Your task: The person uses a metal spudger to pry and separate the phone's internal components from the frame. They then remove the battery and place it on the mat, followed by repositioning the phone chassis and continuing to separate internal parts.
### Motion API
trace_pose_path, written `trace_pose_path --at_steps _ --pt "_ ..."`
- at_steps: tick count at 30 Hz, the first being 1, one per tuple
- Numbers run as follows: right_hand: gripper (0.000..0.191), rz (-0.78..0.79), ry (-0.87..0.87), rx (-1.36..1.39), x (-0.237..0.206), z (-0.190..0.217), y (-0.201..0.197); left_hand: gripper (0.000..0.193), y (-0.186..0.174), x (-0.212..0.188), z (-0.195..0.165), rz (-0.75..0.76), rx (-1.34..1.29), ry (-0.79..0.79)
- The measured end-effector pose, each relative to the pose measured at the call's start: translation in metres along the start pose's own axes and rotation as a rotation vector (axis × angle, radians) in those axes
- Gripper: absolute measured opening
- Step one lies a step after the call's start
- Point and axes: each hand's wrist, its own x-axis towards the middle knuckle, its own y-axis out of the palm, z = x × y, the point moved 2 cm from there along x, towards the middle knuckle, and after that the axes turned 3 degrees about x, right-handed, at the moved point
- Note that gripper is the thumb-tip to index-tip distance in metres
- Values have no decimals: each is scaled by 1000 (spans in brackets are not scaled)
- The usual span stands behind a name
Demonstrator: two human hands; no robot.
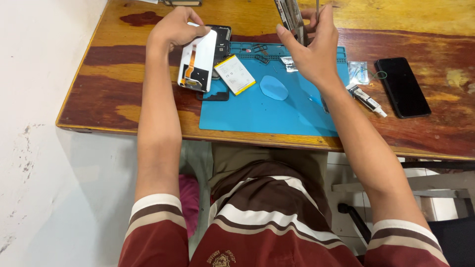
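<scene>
**Over the blue mat: phone in pieces**

Left of the blue mat (277, 111), left hand (173, 29) pinches a white phone panel (198, 59) by its top edge. Looks thin, light, fragile; edges seem safest. Above the mat's far edge, right hand (311, 49) closes on a slim metal tool (292, 17).

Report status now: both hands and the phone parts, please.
Left hand grips white screen panel, tilted above table. Right hand pinches thin tool. Battery lies on blue mat. No obstruction.
</scene>
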Motion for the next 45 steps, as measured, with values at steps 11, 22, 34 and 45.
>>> trace_pose_path --at_steps 11,22,34,45 --pt "50 18 22 18 0 2 0 36 -5 -18 -19 42 307 -71" --pt "37 160 491 677 3 0 12 43 -4 -31 -47 -196 416 212" --pt "53 334 701 924 1 22 17 44 39 -33 -101 36 -496 736" --pt "46 174 513 463 -7 -18 27 31 37 -33 -107 39 -528 653"
